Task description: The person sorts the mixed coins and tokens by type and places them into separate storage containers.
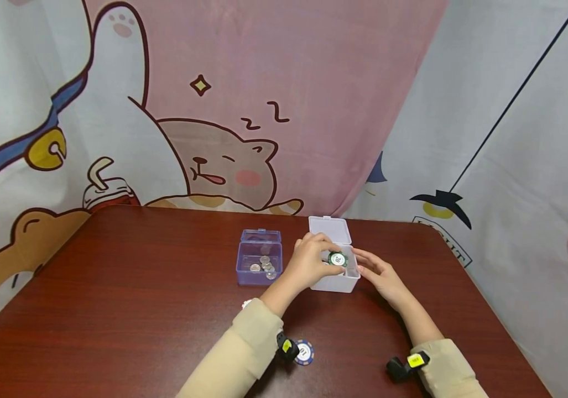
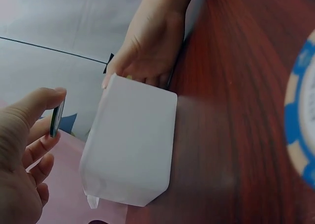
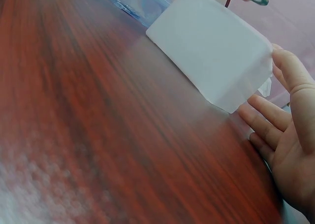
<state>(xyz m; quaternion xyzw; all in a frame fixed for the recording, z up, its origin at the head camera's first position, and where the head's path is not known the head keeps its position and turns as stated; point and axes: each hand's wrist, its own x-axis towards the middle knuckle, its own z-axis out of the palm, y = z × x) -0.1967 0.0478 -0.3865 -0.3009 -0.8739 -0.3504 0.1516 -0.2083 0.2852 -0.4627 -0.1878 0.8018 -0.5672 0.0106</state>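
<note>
Pinching a round, green-edged chip (image 1: 338, 259) above an open white plastic box (image 1: 333, 284)

The left hand (image 1: 310, 260) grips the chip, marked 20, between thumb and fingers; it is over the box's opening, not yet let go; the right hand (image 1: 382, 281) has its fingers loosely extended, resting against the box's right side.

Silver coins (image 1: 265, 265) lie inside an open translucent blue plastic box (image 1: 260, 278) just to the left; judging by that, the coin part looks largely done; a round blue-and-cream chip (image 1: 305, 352) lies on the reddish-brown wooden surface (image 1: 89, 287), so dropping the green-edged chip and dealing with this one seem left; a small white thing (image 1: 246, 303) shows past the cream left sleeve (image 1: 234, 354), too hidden to name; the left hand blocks most of the white box's inside, so I cannot tell how many chips it holds; both lids stand open, and any closing would also remain.
</note>
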